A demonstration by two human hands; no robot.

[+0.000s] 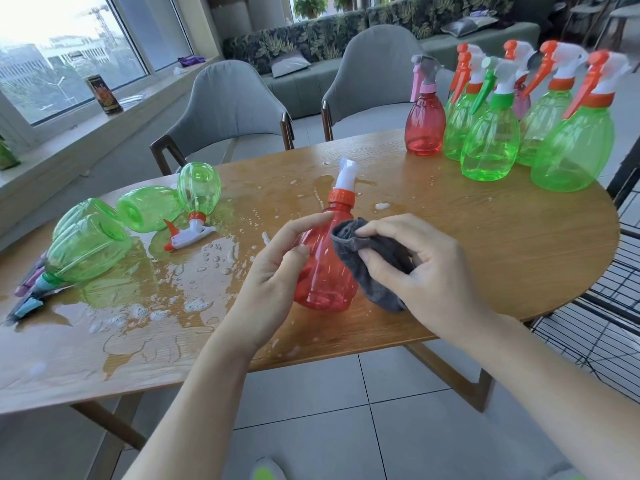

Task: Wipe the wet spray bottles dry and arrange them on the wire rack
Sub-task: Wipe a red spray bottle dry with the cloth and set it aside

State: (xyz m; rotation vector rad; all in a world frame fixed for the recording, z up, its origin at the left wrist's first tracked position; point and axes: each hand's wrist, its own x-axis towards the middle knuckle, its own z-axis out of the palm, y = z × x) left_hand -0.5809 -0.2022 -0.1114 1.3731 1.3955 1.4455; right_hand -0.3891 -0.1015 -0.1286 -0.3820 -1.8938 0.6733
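A red spray bottle (325,268) with an orange collar and white nozzle is held above the wooden table (485,244), in the middle of the view. My left hand (277,275) holds its left side, thumb on the body and index finger stretched toward the neck. My right hand (412,265) grips a dark grey cloth (367,268) and presses it against the bottle's right side. Several green bottles (90,251) lie on their sides in a puddle at the left. Several upright bottles (491,140), green and red, stand at the table's far right. The black wire rack (609,327) is at the right edge.
Water and foam (162,292) cover the table's left half. Two grey chairs (228,112) stand behind the table. A windowsill with a dark can (104,95) runs along the left. Tiled floor lies below the near table edge.
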